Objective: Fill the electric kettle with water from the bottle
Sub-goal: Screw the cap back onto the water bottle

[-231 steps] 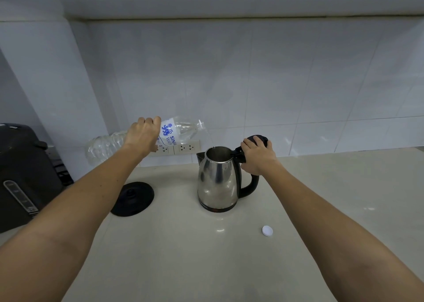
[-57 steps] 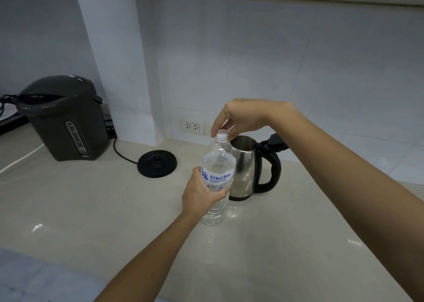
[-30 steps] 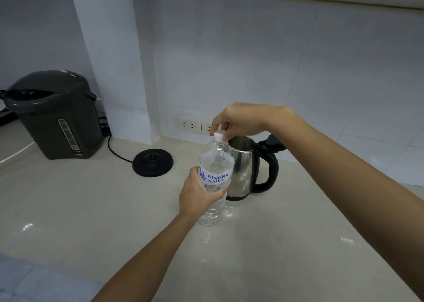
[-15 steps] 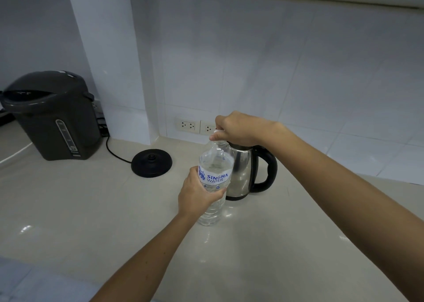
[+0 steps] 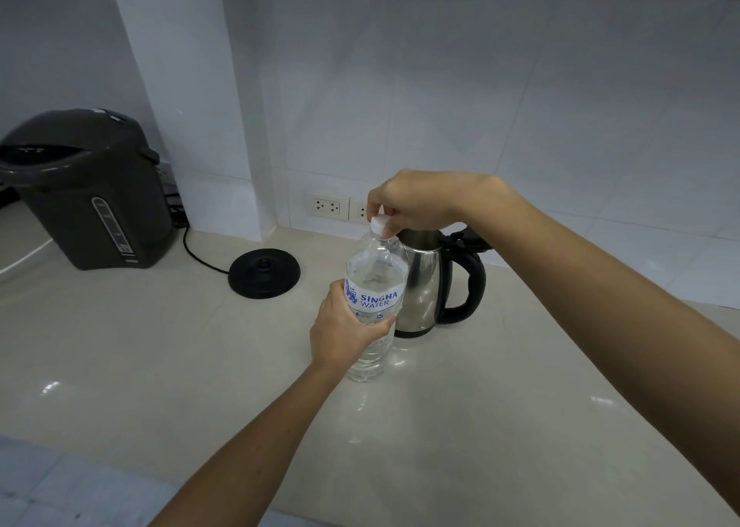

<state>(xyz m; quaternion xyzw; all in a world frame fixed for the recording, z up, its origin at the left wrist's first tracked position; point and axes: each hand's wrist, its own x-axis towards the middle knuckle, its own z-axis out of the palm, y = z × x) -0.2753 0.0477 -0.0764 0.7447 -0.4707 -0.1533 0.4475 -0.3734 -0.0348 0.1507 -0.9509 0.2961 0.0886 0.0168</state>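
On desk (image 5: pixel 160 366): our left hand (image 5: pixel 340 330) wraps bottle (image 5: pixel 374 286) upright; right hand (image 5: pixel 416 202) pinches cap (image 5: pixel 378 224). We advise seating threads squarely.

1. The clear water bottle (image 5: pixel 374 286), upright on the desk (image 5: pixel 160 346), carries a white label printed in blue: "SINGHA" above "WATER", with a blue emblem at the words' 9 o'clock.
2. The dark hot-water dispenser (image 5: pixel 86 194), at the bottle's 10 o'clock, has a level gauge whose markings are too small to read.
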